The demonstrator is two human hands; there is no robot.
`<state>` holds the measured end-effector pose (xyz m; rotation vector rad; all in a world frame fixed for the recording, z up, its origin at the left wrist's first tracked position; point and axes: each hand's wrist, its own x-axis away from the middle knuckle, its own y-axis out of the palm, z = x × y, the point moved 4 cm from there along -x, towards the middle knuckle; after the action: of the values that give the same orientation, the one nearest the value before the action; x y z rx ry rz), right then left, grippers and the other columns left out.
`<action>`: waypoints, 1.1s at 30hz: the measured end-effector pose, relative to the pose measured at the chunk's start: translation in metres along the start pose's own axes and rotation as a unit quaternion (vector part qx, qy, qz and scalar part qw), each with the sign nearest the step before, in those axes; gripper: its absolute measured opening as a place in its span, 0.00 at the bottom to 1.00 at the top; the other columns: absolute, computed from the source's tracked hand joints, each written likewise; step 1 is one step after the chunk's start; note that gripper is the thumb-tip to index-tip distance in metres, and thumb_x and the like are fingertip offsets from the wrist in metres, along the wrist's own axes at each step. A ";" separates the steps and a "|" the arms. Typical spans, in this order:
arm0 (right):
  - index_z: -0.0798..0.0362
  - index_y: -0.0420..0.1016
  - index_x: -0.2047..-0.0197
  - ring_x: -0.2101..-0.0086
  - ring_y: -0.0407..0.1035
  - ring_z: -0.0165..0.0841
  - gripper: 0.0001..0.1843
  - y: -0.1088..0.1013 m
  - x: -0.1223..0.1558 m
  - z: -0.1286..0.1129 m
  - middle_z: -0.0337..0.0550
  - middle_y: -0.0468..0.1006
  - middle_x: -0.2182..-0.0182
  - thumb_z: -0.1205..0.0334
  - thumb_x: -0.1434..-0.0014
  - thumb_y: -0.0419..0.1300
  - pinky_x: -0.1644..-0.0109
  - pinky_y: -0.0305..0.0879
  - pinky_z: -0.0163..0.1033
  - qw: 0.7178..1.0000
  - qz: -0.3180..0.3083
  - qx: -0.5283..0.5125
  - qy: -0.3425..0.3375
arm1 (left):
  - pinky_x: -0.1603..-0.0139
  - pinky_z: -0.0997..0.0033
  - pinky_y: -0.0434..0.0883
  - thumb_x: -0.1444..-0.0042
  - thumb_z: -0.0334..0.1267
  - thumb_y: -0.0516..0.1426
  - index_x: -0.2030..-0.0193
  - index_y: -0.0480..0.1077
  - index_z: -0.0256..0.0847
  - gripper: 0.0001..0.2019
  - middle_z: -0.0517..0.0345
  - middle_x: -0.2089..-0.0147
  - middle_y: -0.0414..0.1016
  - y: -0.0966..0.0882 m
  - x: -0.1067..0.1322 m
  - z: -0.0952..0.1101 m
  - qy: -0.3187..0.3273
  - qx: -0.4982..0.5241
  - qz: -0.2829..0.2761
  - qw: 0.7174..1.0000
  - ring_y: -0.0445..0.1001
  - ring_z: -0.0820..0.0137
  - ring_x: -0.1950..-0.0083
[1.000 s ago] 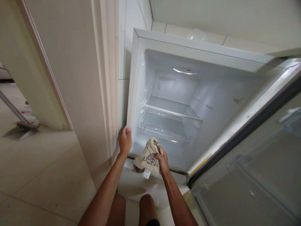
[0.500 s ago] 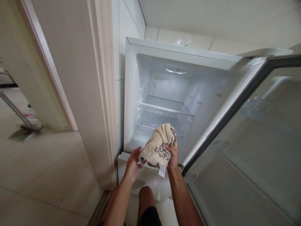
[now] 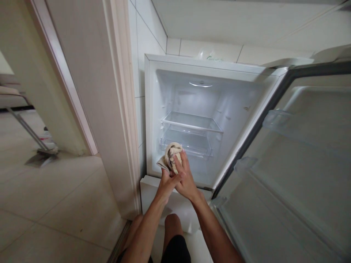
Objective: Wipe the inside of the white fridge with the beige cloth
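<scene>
A beige towel (image 3: pixel 173 150) with a dark pattern is bunched between my two hands, in front of the open fridge (image 3: pixel 178 62). My left hand (image 3: pixel 166 185) is closed on the towel's lower end, its thumb crossing toward the other hand. Pressed against the towel's right side is my right hand (image 3: pixel 187 180), its fingers bent over the cloth. The hands touch each other. Just behind the towel, inside the fridge, are a glass shelf (image 3: pixel 192 126) and a clear drawer (image 3: pixel 189 149).
To the right the fridge door (image 3: pixel 296 164) stands wide open, with clear door bins (image 3: pixel 276 118). A wooden door frame (image 3: pixel 120 109) rises close on the left. Below is a white lower compartment (image 3: pixel 153 188). A dustpan (image 3: pixel 41 157) lies on the floor at far left.
My right hand has moved left with the towel, and my left hand has come in to grip it. The towel is now folded into a smaller bundle. The view has shifted slightly.
</scene>
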<state>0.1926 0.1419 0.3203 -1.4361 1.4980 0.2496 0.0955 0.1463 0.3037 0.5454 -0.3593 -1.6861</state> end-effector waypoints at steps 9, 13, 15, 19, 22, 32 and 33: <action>0.43 0.36 0.21 0.28 0.53 0.44 0.57 -0.024 -0.004 -0.006 0.53 0.54 0.26 0.42 0.43 0.65 0.27 0.53 0.63 0.936 0.005 -0.330 0.120 | 0.40 0.57 0.75 0.60 0.50 0.74 0.44 0.73 0.40 0.35 0.47 0.46 0.81 0.003 -0.021 0.028 0.036 -0.026 0.086 0.995 0.79 0.54 0.43; 0.41 0.49 0.24 0.34 0.65 0.45 0.54 -0.038 0.001 0.019 0.54 0.69 0.33 0.46 0.47 0.70 0.30 0.60 0.62 0.897 0.094 -0.402 0.158 | 0.43 0.57 0.76 0.55 0.47 0.70 0.43 0.68 0.40 0.33 0.47 0.44 0.79 -0.012 -0.058 0.046 0.096 -0.081 0.156 0.980 0.79 0.57 0.44; 0.42 0.60 0.29 0.37 0.68 0.43 0.45 -0.038 0.012 0.045 0.53 0.74 0.37 0.51 0.48 0.70 0.32 0.63 0.60 0.891 0.142 -0.384 0.198 | 0.43 0.57 0.75 0.54 0.45 0.69 0.41 0.63 0.40 0.35 0.46 0.43 0.77 -0.021 -0.080 0.063 0.154 -0.189 0.230 0.942 0.78 0.58 0.44; 0.47 0.70 0.40 0.45 0.74 0.43 0.33 -0.035 0.042 0.103 0.53 0.79 0.45 0.54 0.50 0.65 0.39 0.69 0.58 0.885 0.256 -0.252 0.295 | 0.39 0.57 0.72 0.50 0.43 0.68 0.35 0.60 0.41 0.37 0.45 0.42 0.76 -0.011 -0.127 0.092 0.247 -0.498 0.176 0.812 0.75 0.54 0.40; 0.49 0.70 0.42 0.43 0.71 0.43 0.31 -0.038 0.047 0.131 0.53 0.76 0.43 0.55 0.51 0.59 0.38 0.67 0.56 0.885 0.316 -0.149 0.307 | 0.36 0.59 0.69 0.41 0.41 0.62 0.31 0.59 0.42 0.32 0.44 0.36 0.73 0.010 -0.161 0.085 0.234 -0.704 0.033 0.670 0.71 0.54 0.34; 0.55 0.70 0.46 0.54 0.70 0.45 0.30 -0.026 0.025 0.188 0.58 0.73 0.49 0.42 0.43 0.57 0.49 0.70 0.52 0.896 0.281 0.036 0.343 | 0.42 0.55 0.71 0.40 0.54 0.61 0.35 0.65 0.37 0.31 0.37 0.40 0.75 0.013 -0.284 0.013 0.114 -0.826 -0.138 0.534 0.76 0.50 0.40; 0.55 0.70 0.45 0.54 0.70 0.45 0.29 -0.024 0.026 0.193 0.58 0.73 0.49 0.43 0.42 0.57 0.47 0.70 0.54 0.901 0.277 0.056 0.331 | 0.41 0.54 0.71 0.40 0.51 0.63 0.36 0.66 0.37 0.30 0.38 0.40 0.75 0.010 -0.296 0.006 0.104 -0.831 -0.150 0.526 0.75 0.50 0.40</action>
<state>0.3143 0.2584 0.2201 -1.0061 2.4333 0.0026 0.1368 0.4338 0.3600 -0.7220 1.5642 -1.4555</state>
